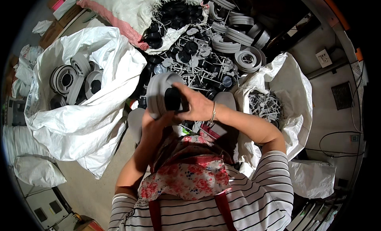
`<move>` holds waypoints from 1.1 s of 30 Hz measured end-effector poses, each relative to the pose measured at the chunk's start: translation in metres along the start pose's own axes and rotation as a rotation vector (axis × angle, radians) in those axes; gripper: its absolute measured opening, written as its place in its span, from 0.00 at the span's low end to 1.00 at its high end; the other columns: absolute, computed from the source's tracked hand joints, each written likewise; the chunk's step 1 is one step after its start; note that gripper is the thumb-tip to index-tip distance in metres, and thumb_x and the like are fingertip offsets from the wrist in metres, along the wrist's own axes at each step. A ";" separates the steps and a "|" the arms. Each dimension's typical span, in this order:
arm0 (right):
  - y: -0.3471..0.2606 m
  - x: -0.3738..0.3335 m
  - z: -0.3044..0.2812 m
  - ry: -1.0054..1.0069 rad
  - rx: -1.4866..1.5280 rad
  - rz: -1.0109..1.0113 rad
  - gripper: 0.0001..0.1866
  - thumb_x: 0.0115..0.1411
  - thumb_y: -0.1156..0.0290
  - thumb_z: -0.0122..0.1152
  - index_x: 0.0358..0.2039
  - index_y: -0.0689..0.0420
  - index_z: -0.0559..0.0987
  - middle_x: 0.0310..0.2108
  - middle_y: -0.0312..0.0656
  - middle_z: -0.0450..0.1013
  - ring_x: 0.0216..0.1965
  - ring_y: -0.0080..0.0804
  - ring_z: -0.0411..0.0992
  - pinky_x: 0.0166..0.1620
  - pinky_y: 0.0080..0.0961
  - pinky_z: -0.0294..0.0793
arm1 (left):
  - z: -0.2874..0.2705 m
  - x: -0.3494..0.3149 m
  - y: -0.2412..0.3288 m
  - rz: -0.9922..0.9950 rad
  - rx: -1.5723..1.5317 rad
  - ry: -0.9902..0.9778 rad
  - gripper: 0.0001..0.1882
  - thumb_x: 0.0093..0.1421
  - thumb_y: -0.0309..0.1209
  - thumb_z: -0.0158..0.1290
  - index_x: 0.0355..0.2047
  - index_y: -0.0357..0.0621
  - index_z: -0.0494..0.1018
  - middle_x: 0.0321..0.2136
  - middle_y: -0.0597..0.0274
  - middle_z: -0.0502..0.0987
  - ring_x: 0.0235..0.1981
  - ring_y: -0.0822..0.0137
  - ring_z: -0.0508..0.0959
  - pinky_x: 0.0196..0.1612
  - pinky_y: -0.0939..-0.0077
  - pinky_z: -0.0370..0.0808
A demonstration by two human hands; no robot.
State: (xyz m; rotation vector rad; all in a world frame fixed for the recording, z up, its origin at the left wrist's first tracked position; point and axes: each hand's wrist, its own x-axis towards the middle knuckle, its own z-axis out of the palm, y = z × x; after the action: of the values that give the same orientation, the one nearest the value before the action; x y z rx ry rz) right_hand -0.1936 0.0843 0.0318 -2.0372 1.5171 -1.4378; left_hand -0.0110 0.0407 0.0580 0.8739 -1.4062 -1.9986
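A white sack (83, 128) is standing open on the left, holding gray wheels (81, 64) with black centers. A second white sack (295, 92) is standing open on the right, containing gray pins (265, 106). Beyond the hands, a heap of loose parts (198, 66) is lying between the sacks, and a red-edged sack (123, 12) is spilling black caps (174, 18) onto it. Gray rings (228, 45) are piling up at the heap's far right. The gray wheel (155, 94) is sitting between both hands, above the lap. The left hand (156, 124) is curling partly closed, supporting its near side. The right hand (196, 104) is holding thumb and fingers apart around the black center (172, 99).
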 end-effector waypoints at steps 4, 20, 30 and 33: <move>0.024 -0.001 -0.012 -0.328 1.180 1.261 0.23 0.59 0.52 0.57 0.39 0.63 0.74 0.27 0.46 0.75 0.25 0.32 0.76 0.27 0.24 0.79 | -0.007 0.010 0.014 0.264 0.686 0.017 0.22 0.47 0.26 0.62 0.43 0.36 0.71 0.36 0.58 0.77 0.35 0.69 0.77 0.39 0.75 0.74; 0.368 -0.059 -0.200 0.462 -0.160 1.407 0.36 0.41 0.49 0.62 0.41 0.71 0.77 0.42 0.60 0.73 0.45 0.45 0.72 0.49 0.33 0.67 | -0.041 0.052 0.027 0.342 0.777 0.169 0.29 0.52 0.24 0.55 0.55 0.33 0.64 0.56 0.48 0.67 0.57 0.58 0.67 0.60 0.66 0.61; 0.154 0.002 -0.121 -0.340 0.357 1.367 0.29 0.47 0.51 0.58 0.37 0.67 0.78 0.24 0.48 0.74 0.27 0.31 0.74 0.20 0.25 0.75 | 0.029 0.104 -0.037 1.014 1.503 -0.247 0.33 0.44 0.28 0.58 0.54 0.48 0.66 0.59 0.52 0.55 0.64 0.48 0.51 0.62 0.42 0.49; 0.103 0.027 -0.080 -0.548 0.424 1.285 0.38 0.52 0.42 0.55 0.46 0.70 0.71 0.33 0.51 0.74 0.26 0.34 0.76 0.22 0.29 0.80 | 0.009 0.101 -0.034 0.625 1.440 -0.478 0.35 0.47 0.28 0.57 0.57 0.42 0.61 0.49 0.51 0.68 0.58 0.55 0.63 0.63 0.49 0.48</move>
State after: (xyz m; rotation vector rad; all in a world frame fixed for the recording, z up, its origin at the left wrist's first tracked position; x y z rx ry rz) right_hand -0.3200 0.0443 0.0185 -0.7200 1.5304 -0.5166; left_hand -0.0850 -0.0180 0.0083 0.2727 -2.9451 -0.4949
